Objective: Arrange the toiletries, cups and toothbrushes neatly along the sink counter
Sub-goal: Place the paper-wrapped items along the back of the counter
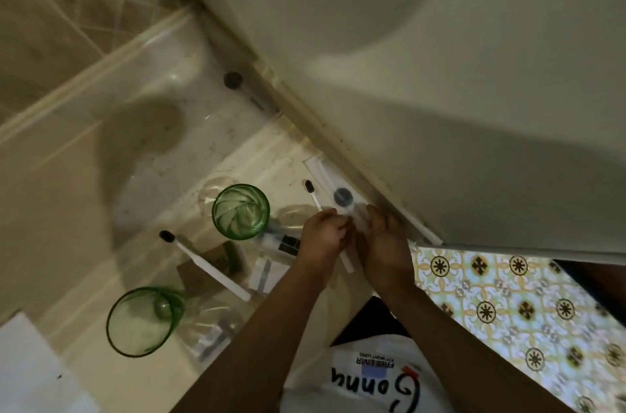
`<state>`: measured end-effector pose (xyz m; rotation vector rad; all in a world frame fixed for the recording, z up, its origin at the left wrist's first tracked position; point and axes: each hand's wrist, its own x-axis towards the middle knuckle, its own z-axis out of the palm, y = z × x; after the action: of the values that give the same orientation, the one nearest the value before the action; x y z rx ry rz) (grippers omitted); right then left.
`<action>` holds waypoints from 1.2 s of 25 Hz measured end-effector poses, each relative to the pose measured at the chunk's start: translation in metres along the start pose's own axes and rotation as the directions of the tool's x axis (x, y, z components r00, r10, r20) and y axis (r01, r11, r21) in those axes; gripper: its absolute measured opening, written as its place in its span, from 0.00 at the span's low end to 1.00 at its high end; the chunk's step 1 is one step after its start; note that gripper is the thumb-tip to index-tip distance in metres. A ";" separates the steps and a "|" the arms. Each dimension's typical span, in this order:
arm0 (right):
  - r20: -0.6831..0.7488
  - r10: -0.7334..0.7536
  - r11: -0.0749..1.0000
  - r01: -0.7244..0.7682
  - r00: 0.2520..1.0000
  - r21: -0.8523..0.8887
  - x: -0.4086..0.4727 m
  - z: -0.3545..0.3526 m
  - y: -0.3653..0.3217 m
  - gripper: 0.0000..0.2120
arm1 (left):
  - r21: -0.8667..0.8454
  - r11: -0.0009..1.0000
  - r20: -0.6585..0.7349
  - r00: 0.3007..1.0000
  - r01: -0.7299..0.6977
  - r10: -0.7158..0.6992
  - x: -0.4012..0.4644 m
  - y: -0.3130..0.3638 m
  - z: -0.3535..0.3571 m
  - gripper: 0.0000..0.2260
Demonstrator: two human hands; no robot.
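Note:
Two green glass cups stand on the pale sink counter (271, 155), one (241, 211) near the middle and one (144, 322) at the lower left. A white toothbrush with dark bristles (211, 268) lies between them across small brown and white toiletry packets (222, 255). My left hand (321, 238) and my right hand (388, 245) meet by the wall. A second white toothbrush (313, 194) runs between them, and my left fingers curl around its handle. My right fingers pinch a clear wrapper (359, 214) beside a dark round disc (342, 196). The grip is blurred.
The sink basin (152, 128) lies to the upper left with a dark plug (233, 80) at its far rim. A pale wall (423, 74) borders the counter on the right. Patterned floor tiles (508, 311) show below. A white object (27, 365) sits at the lower left corner.

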<state>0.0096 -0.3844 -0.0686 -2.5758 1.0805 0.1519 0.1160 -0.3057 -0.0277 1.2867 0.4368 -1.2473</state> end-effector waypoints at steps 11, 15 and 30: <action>0.099 0.121 0.979 -0.135 0.988 0.150 0.002 -0.002 -0.001 0.19 | 0.465 0.881 -0.120 0.980 -0.083 0.156 0.012 0.016 0.012 0.14; 0.097 0.122 0.846 -0.154 0.988 0.511 -0.014 -0.033 -0.029 0.10 | 0.425 0.865 -0.109 0.934 -0.265 0.340 -0.007 0.030 0.001 0.13; 0.461 -0.463 0.473 -0.228 0.757 0.851 0.001 -0.118 -0.129 0.05 | 0.048 0.870 -0.390 0.793 -0.490 0.468 -0.090 0.103 -0.096 0.12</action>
<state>0.0980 -0.3427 0.0758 -1.4051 0.4431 0.3191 0.2090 -0.2026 0.0653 1.4876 0.3873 -0.5409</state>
